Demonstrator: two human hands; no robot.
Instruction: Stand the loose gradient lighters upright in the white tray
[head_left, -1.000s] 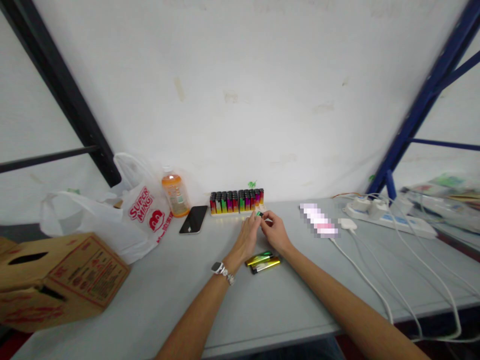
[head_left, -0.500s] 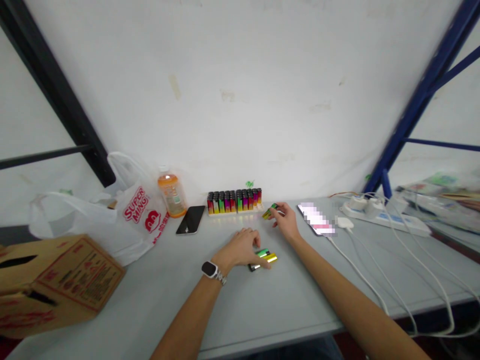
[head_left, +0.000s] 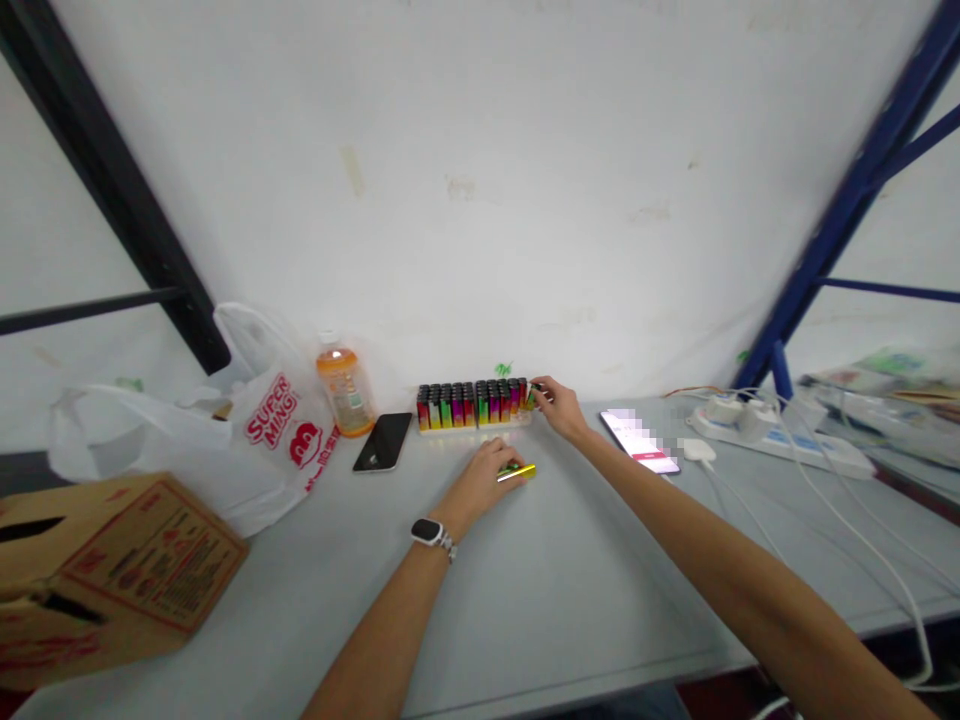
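Several lighters (head_left: pixel 450 408) with black tops and shiny coloured bodies stand upright in rows in a white tray (head_left: pixel 450 431) against the wall. At the tray's right end my right hand (head_left: pixel 559 405) pinches a yellow-green lighter (head_left: pixel 532 397), its lower part close to the tray. My left hand (head_left: pixel 486 476), with a watch on the wrist, is closed around loose lighters (head_left: pixel 517 472), one yellow and one green, just in front of the tray. Its fingers partly cover them, so their exact number is hidden.
Left of the tray lie a dark phone (head_left: pixel 382 442), an orange-capped bottle (head_left: pixel 346 388), a white plastic bag (head_left: pixel 262 430) and a cardboard box (head_left: pixel 142 570). To the right are a lit phone (head_left: pixel 637 443), a white charger (head_left: pixel 699 452) and a power strip (head_left: pixel 787 440) with cables.
My right hand has moved its lighter left and up to the tray's right end, turning it more upright. My left hand has lifted the loose lighters from nearer me toward the tray.
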